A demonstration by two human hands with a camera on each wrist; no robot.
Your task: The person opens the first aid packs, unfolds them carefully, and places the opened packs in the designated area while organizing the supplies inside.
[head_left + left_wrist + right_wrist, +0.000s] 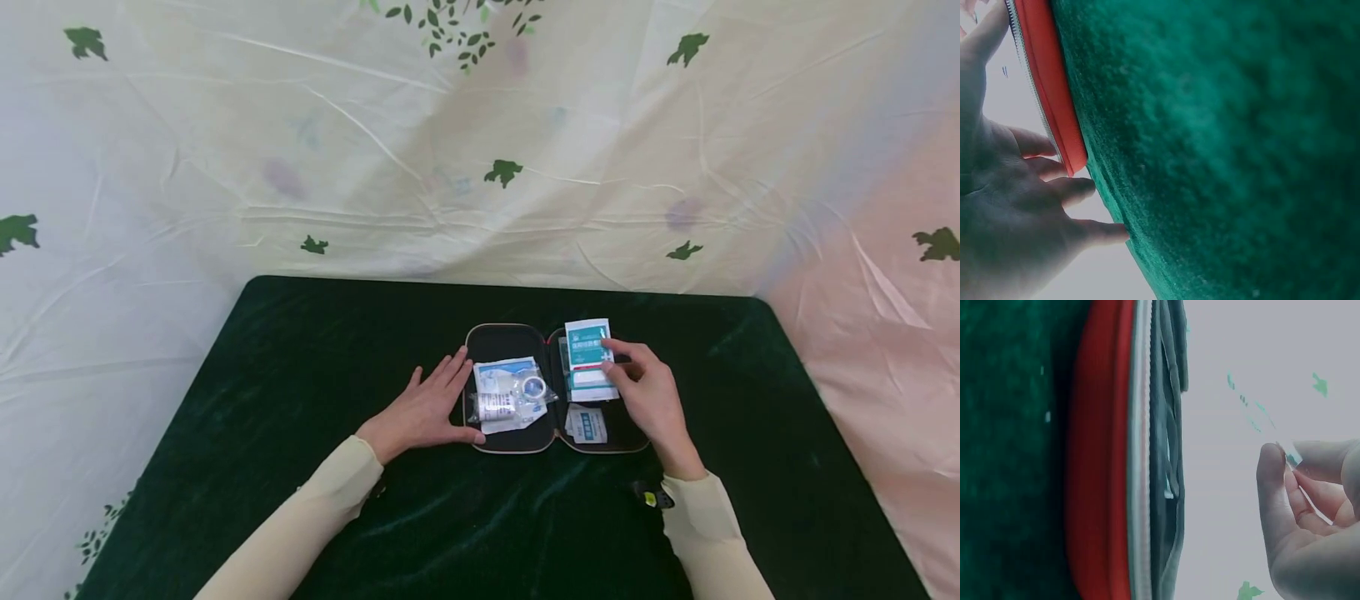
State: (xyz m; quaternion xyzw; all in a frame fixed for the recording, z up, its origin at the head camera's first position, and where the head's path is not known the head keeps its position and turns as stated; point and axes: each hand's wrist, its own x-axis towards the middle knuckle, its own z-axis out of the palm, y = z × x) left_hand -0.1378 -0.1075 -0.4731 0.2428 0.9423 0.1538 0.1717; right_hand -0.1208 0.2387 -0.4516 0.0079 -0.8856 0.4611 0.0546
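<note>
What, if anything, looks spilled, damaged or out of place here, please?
Nothing stands out: the red zippered case lies open on the green velvet cloth, and the right hand holds a rectangular white and teal packet over it.

I'm in a cloth-walled booth, rm type unclear: leaf-print fabric on 3 sides, w/ dk-green velvety tbl.

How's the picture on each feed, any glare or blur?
Head view: soft light, the held packet distinct, its finest print unreadable; left wrist: green cloth blurred, backdrop washed out nearly white; right wrist: backdrop washed out too, so the held packet in the right hand looks faint.
</note>
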